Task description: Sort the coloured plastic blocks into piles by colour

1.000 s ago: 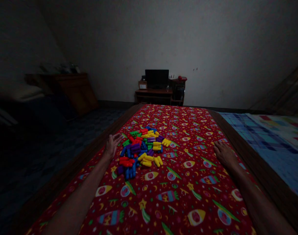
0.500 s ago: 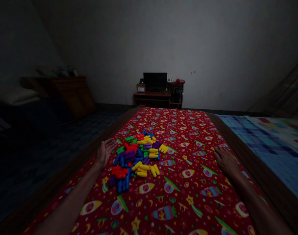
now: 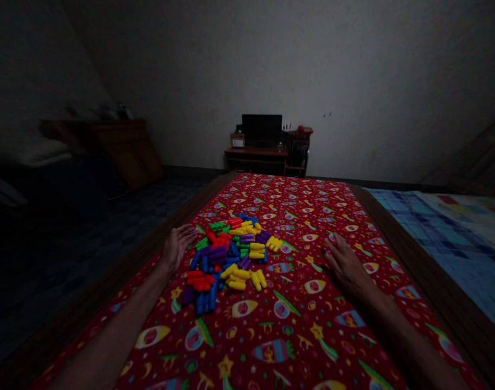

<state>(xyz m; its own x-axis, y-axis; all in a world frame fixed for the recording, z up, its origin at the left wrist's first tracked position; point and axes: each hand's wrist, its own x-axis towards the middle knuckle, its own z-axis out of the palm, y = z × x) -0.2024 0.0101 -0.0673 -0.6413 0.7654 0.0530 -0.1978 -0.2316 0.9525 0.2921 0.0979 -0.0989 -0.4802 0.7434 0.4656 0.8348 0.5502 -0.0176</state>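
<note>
A heap of plastic toy building pieces [image 3: 229, 254], short ribbed sticks in red, yellow, blue, green and purple, lies on a red patterned bedsheet [image 3: 296, 325]. My left hand [image 3: 175, 248] rests flat and open on the sheet, touching or almost touching the heap's left side. My right hand [image 3: 347, 268] lies open on the sheet, fingers spread, well to the right of the heap. Neither hand holds anything.
The sheet covers a bed with a wooden frame edge [image 3: 418, 260]. A quilted blue mattress or blanket [image 3: 446, 238] lies to the right. A low desk with a dark monitor [image 3: 262, 130] stands against the far wall, and a wooden cabinet [image 3: 125, 151] stands at the left.
My right hand has slid left toward the heap, its fingers now spread. My left hand sits slightly lower in view. The heap looks unchanged.
</note>
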